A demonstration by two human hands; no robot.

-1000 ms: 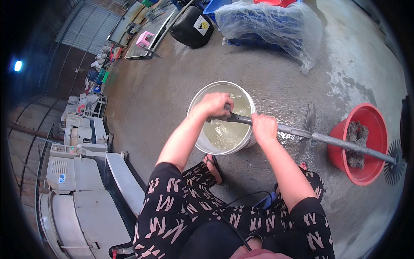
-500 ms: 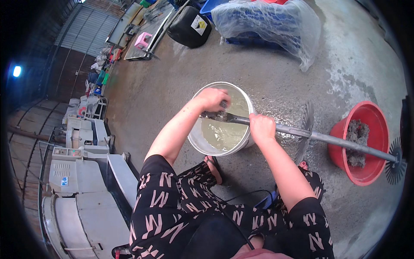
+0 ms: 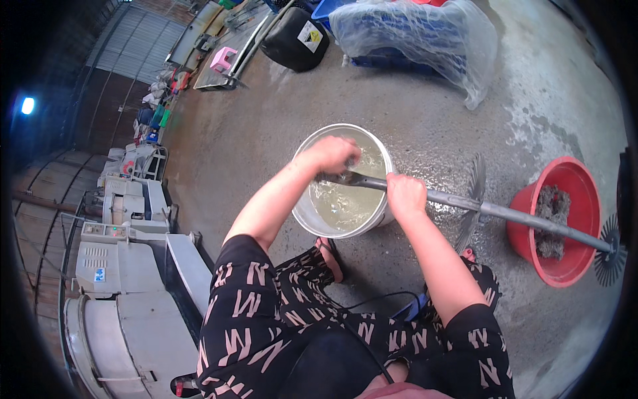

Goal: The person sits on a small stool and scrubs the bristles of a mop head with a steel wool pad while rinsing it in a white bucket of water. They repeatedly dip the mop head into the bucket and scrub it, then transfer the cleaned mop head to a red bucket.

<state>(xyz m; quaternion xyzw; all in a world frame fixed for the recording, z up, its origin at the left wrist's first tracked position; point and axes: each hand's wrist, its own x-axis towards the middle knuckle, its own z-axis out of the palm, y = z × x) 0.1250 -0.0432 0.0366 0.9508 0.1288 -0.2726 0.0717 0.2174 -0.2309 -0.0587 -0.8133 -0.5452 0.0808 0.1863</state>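
Observation:
A white bucket (image 3: 306, 216) of cloudy greenish water stands on the wet floor in front of me. My right hand (image 3: 407, 194) is wrapped round a long grey metal shaft (image 3: 503, 211) at the bucket's rim. The shaft's near end dips over the water, and two discs of dark thin spikes (image 3: 476, 189) stand out along its length. Above the water, beside that end, my left hand (image 3: 332, 154) is closed, slightly blurred, with a dark grey bit at its fingers that I cannot make out.
Under the shaft's far part sits a red basin (image 3: 518, 233) holding grey fibrous clumps (image 3: 553, 206). A black jerrycan (image 3: 289, 43) and plastic-covered blue crates (image 3: 412, 56) stand ahead. Grey machines (image 3: 126, 266) line the left side. My sandalled foot (image 3: 330, 258) is close to the bucket.
My left hand has shifted slightly right and down along the shaft's end. The water is more stirred up. My right hand keeps its hold on the shaft.

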